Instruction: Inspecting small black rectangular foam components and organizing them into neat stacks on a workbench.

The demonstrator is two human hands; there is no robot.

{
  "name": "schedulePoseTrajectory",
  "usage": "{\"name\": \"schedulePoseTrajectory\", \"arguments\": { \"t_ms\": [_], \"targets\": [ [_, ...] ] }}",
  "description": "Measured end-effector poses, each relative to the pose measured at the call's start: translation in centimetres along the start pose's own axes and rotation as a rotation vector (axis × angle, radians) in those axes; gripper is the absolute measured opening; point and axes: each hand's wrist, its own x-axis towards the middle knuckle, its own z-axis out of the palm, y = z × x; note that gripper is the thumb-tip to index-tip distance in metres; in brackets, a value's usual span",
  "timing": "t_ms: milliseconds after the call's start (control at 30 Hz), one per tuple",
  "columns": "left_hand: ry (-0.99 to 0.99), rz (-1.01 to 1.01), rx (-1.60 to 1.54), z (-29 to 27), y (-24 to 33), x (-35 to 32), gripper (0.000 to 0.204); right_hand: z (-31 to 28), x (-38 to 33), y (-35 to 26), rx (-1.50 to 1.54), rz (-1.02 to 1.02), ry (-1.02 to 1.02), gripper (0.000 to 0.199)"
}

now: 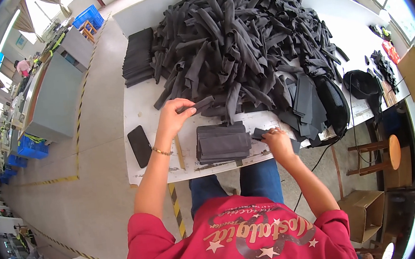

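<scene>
Fabric strips, dark grey and loosely heaped, cover most of the white table (140,111) in a big pile (242,29). The left hand (173,117) pinches one strip (199,105) between thumb and fingers, just above a neat stack (223,143) of flat pieces near the table's front edge. The right hand (275,140) is closed on a small dark piece (259,133) beside that stack. A black phone (140,145) lies left of it. On the floor, an open cardboard box (365,211) stands lower right; blue crates (31,147) sit far left.
</scene>
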Motion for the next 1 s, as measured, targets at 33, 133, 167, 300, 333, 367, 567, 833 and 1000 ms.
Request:
{"name": "schedulePoseTrajectory", "arguments": {
  "t_ms": [33,133,167,300,333,367,567,833,1000],
  "targets": [
    [0.102,0.236,0.138,0.0,0.0,-0.2,0.018,-1.2,0.1,-0.1,0.097,0.033,0.118,0.012],
    [0.170,0.454,0.265,1.2,1.7,-0.4,0.017,-5.4,0.4,-0.1,0.422,0.164,0.460,0.011],
    [0.176,0.518,0.265,1.7,2.3,-0.2,0.017,-6.8,1.1,-0.6,0.671,0.201,0.529,0.015],
    [0.163,0.594,0.207,2.5,3.3,-0.8,0.014,-12.4,1.9,-7.7,1.011,0.147,0.421,0.054],
    [0.175,0.598,0.212,2.9,4.1,-1.1,0.014,-13.1,1.9,-9.2,0.896,0.050,0.371,0.060],
    [0.075,0.450,0.150,3.4,5.1,-1.8,0.014,-12.5,2.1,-10.4,0.875,0.128,0.369,0.063],
    [-0.095,0.579,0.017,6.7,6.0,-3.1,0.013,-9.0,3.9,-11.0,0.543,-0.014,0.660,0.021],
    [-0.182,0.230,-0.267,3.3,6.0,-5.3,0.019,-10.1,3.2,-12.0,1.233,0.156,0.263,0.009],
    [-0.225,0.335,-0.145,3.4,7.4,-5.5,0.020,-9.0,3.9,-10.9,1.340,0.117,0.178,0.021]
  ]
}}
